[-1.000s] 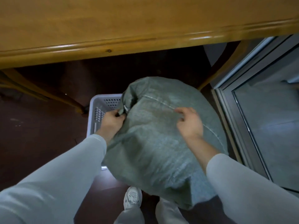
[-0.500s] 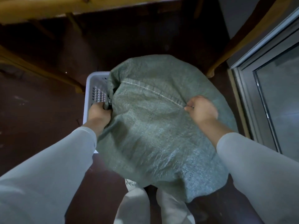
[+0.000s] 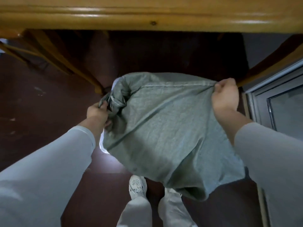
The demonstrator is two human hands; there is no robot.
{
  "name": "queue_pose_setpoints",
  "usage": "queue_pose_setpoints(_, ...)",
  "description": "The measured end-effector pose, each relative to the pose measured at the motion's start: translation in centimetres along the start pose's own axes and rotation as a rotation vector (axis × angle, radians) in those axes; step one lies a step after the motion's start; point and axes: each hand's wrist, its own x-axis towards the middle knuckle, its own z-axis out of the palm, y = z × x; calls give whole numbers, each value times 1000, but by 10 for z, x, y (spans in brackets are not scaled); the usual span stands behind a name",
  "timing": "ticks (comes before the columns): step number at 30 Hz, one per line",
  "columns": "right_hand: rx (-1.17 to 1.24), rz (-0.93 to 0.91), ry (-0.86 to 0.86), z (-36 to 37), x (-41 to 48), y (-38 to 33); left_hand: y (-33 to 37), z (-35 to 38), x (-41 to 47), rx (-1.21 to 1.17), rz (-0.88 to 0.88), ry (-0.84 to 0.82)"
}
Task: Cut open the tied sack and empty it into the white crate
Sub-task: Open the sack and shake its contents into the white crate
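Sack (image 3: 165, 128) over white crate (image 3: 102, 145), L hand (image 3: 96, 112) & R hand (image 3: 225, 94) grip clenched on it

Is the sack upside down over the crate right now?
Yes: both hands, left hand and right hand, hold the sack by its stitched end.

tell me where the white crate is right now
In the head view the white crate sits on the floor left of centre, almost wholly hidden under the green sack; only a strip of rim shows below the left hand.

One head-worn wide-angle view looks steeply down, close over the sack (image 3: 164, 128) and floor (image 3: 41, 104).
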Motion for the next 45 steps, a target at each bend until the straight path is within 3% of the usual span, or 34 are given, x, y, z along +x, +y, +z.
queue_pose_setpoints(3, 41, -33, 127, -21, 8, -32, 27, -12, -6, -279, -1, -39)
queue_pose_setpoints(7, 119, -84, 234, -39, 3, -76, 50, -35, -6, -323, 122, 69)
queue_pose_setpoints(10, 40, -117, 140, -33, -19, -73, 39, -46, 0, -322, 30, 104)
queue_pose_setpoints(14, -79, 33, -52, -19, -53, -38, -5, -59, 3, -252, -113, 167)
queue_pose_setpoints(18, 2, 16, 95, -36, -32, -68, 25, -73, 7, -432, 37, 223)
queue_pose_setpoints(21, 107, -71, 190, -42, -20, -102, 55, -82, 18, -344, 204, 337)
queue_pose_setpoints(23, 128, -101, 198, -34, -27, -105, 58, -84, 7, -294, 245, 272)
queue_pose_setpoints(25, 52, -64, 112, -20, -41, -89, 42, -85, -5, -96, 224, 160)
queue_pose_setpoints(28, -22, 41, 24, -9, -59, -60, 1, -90, -3, 161, 209, 144)
queue_pose_setpoints(32, 50, 12, 92, -21, -40, -75, 8, -91, 9, -3, 211, 269)
queue_pose_setpoints(35, 124, -163, 147, -20, -39, -90, 25, -91, 28, -11, 114, 386)
queue_pose_setpoints(37, 76, -212, 11, -5, -56, -75, 14, -90, 34, 72, 12, 341)
queue_pose_setpoints(39, -51, -146, -265, 14, -79, -47, -7, -83, 28, 158, 0, 272)
queue_pose_setpoints(42, -40, -150, -373, 30, -91, -19, -13, -61, 4, 246, 140, 308)
queue_pose_setpoints(45, 35, -207, -382, 39, -88, -16, -1, -22, -34, 362, 560, 223)
